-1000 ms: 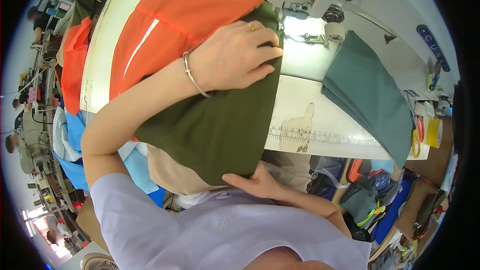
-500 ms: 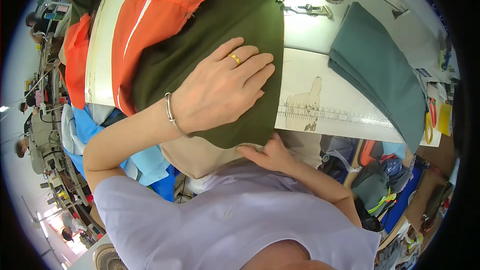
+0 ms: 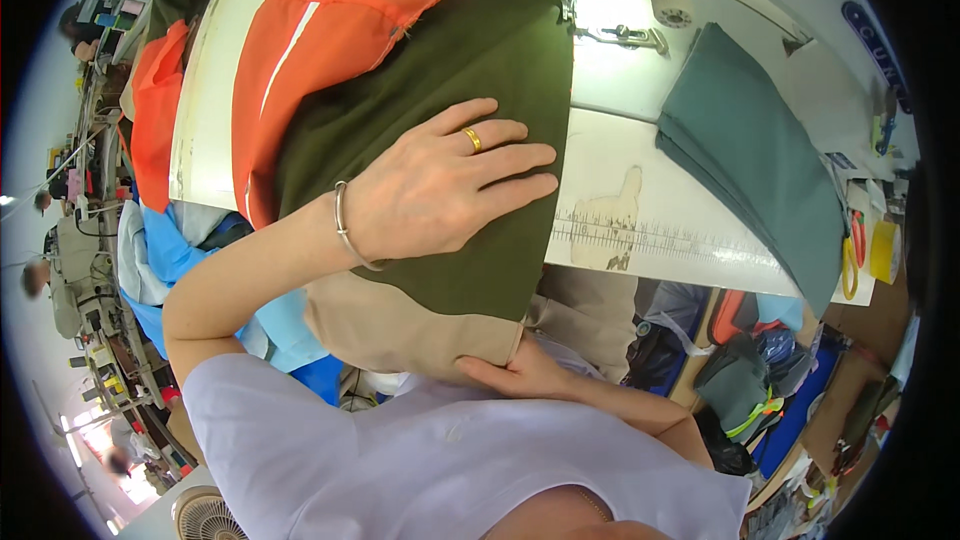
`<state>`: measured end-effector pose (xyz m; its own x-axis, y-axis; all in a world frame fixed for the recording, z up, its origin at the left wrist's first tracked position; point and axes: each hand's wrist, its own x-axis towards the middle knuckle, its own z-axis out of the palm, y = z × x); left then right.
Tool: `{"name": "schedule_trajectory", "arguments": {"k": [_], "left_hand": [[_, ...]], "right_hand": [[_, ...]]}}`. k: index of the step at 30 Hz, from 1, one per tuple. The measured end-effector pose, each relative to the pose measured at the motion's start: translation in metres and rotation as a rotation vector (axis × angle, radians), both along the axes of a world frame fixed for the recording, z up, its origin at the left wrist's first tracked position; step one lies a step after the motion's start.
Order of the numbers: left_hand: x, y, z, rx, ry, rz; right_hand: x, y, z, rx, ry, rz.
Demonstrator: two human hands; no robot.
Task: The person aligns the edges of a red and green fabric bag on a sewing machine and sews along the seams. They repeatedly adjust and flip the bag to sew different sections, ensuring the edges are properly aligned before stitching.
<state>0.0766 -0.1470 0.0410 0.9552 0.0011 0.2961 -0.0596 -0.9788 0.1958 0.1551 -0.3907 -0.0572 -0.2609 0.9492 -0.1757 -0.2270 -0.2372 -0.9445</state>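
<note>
A dark green fabric panel (image 3: 470,50) joined to beige fabric (image 3: 400,325) lies over the white table's front edge, its right side running up to the needle area of a sewing machine (image 3: 565,5). Orange fabric (image 3: 320,20) with a pale stripe borders the green on the left. My left hand (image 3: 450,175), wearing a ring and a bangle, rests flat on the green with fingers spread. Below the table edge, my right hand (image 3: 520,372) pinches the edge of the beige fabric, thumb on top and the other fingers mostly hidden beneath.
Folded grey-green fabric (image 3: 750,140) lies on the right of the table, beyond a printed ruler scale (image 3: 680,240). Yellow- and red-handled tools (image 3: 852,255) are at the right edge. Blue cloth (image 3: 170,250) is heaped at the left; bags (image 3: 745,375) sit low at the right.
My right hand has moved down toward my body, drawing the beige fabric with it, so more beige shows. My left hand remains on the green, its fingers spread wider.
</note>
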Motion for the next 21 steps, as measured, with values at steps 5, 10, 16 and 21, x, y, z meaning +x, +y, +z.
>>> {"name": "schedule_trajectory", "arguments": {"k": [5,10,16,21], "left_hand": [[0.005,0.008,0.001,-0.024,-0.018,0.002],[0.015,0.022,-0.001,-0.032,-0.025,-0.003],[0.03,0.044,0.0,0.004,-0.047,0.012],[0.044,0.066,0.0,0.031,-0.023,0.009]], "right_hand": [[0.005,0.005,-0.002,0.06,-0.023,0.025],[0.008,0.016,0.014,-0.083,0.164,0.0],[0.016,0.035,0.027,-0.146,0.205,-0.08],[0.022,0.055,0.037,-0.179,0.288,-0.211]]}}
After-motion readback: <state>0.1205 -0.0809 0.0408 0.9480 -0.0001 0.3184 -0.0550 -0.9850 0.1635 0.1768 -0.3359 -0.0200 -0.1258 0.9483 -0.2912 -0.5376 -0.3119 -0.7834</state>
